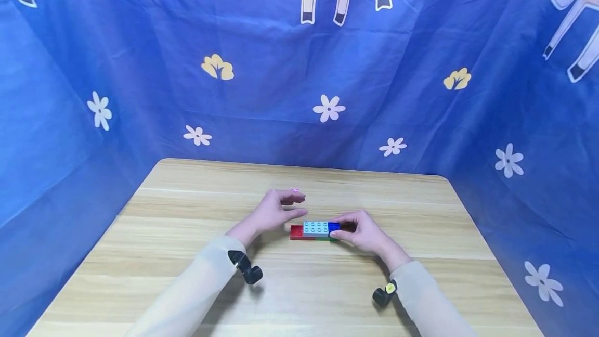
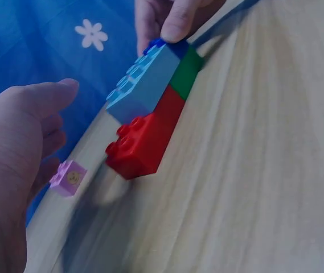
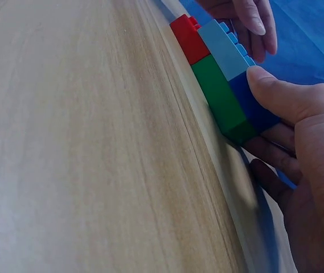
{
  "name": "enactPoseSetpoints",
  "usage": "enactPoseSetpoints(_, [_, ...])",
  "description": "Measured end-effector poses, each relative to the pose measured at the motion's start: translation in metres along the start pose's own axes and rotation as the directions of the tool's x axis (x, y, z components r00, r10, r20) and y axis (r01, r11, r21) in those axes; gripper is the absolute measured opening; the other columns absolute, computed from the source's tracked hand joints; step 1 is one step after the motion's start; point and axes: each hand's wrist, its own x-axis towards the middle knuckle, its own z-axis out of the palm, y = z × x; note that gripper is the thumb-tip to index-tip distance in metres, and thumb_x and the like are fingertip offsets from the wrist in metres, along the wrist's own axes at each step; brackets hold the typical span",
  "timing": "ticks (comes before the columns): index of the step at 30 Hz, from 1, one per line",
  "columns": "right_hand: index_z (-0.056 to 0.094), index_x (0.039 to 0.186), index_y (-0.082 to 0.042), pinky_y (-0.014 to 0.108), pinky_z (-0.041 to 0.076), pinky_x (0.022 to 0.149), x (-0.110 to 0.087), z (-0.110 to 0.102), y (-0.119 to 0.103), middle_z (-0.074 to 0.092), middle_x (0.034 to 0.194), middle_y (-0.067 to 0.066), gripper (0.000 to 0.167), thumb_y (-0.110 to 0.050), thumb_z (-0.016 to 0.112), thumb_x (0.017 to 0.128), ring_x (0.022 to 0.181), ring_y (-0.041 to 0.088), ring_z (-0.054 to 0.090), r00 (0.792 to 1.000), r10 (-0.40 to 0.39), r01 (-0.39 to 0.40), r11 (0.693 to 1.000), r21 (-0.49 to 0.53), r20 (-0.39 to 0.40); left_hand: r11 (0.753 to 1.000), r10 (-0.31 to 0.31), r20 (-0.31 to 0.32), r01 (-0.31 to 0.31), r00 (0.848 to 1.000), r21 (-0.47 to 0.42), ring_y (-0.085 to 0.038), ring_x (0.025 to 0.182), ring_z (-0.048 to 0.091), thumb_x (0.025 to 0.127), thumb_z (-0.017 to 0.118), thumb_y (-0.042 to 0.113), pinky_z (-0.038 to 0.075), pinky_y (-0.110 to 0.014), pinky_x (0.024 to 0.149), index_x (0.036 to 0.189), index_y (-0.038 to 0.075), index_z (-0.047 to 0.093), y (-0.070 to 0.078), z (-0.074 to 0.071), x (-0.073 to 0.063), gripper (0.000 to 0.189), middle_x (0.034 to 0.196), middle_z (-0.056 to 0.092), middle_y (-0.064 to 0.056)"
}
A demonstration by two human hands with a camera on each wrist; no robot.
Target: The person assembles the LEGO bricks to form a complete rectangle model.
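Note:
A two-layer row of toy building bricks lies on the table in front of me. Its lower layer has a red brick at the left and a green brick at the right. On top sit a light blue brick and, at the right end, a dark blue brick. My right hand pinches the dark blue brick between thumb and fingers. Just left of the row, my left hand hovers with relaxed fingers and holds nothing. Beyond its fingertips stands a small pink brick with a face-like print on its side.
The wood-grain table reaches back to a blue curtain with flowers and animal figures, which also closes in both sides. Each wrist wears a small black camera, like the left one.

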Motion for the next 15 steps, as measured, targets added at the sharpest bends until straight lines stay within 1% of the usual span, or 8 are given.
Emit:
enactPoseSetpoints(4, [0.082,0.118,-0.016,0.033,0.053,0.096,-0.001,-0.001,0.003,0.078,0.110,-0.006,0.030,-0.027,0.088,0.090,0.104,0.014,0.071,1.000,0.000,0.000,1.000,-0.014,-0.015,1.000,-0.007,-0.055,0.006,0.998,-0.019,-0.036,0.119,0.069,0.089,0.089,0.023,0.053,-0.045,0.104,0.133,-0.001,0.070,-0.006,-0.004,0.006,0.054,0.130,0.073,-0.012])
enactPoseSetpoints(9, [0.083,0.117,-0.018,0.035,0.052,0.100,-0.001,-0.001,0.003,0.078,0.110,-0.007,0.030,-0.029,0.089,0.089,0.106,0.014,0.071,1.000,0.014,-0.015,1.000,-0.013,-0.025,0.999,-0.012,-0.118,0.016,0.993,0.034,-0.040,0.123,0.065,0.086,0.091,0.024,0.050,-0.049,0.107,0.133,0.002,0.071,-0.014,-0.011,0.013,0.056,0.131,0.072,-0.008])
enactPoseSetpoints(12, [0.083,0.117,-0.020,0.036,0.052,0.100,0.000,0.000,0.003,0.078,0.111,-0.007,0.030,-0.031,0.088,0.090,0.107,0.014,0.070,0.999,0.023,-0.023,1.000,-0.007,-0.023,0.998,-0.029,-0.127,0.036,0.991,0.055,-0.042,0.127,0.062,0.086,0.092,0.025,0.048,-0.050,0.110,0.135,0.002,0.071,-0.017,-0.016,0.017,0.058,0.135,0.070,-0.009])
enactPoseSetpoints(15, [0.083,0.117,-0.020,0.037,0.052,0.100,0.000,0.000,0.002,0.078,0.111,-0.007,0.030,-0.032,0.088,0.090,0.108,0.015,0.070,1.000,0.019,-0.019,1.000,-0.011,-0.025,0.995,-0.043,-0.120,0.053,0.992,0.079,-0.042,0.130,0.060,0.086,0.092,0.026,0.045,-0.050,0.112,0.137,0.002,0.069,-0.020,-0.018,0.023,0.060,0.139,0.067,-0.011])
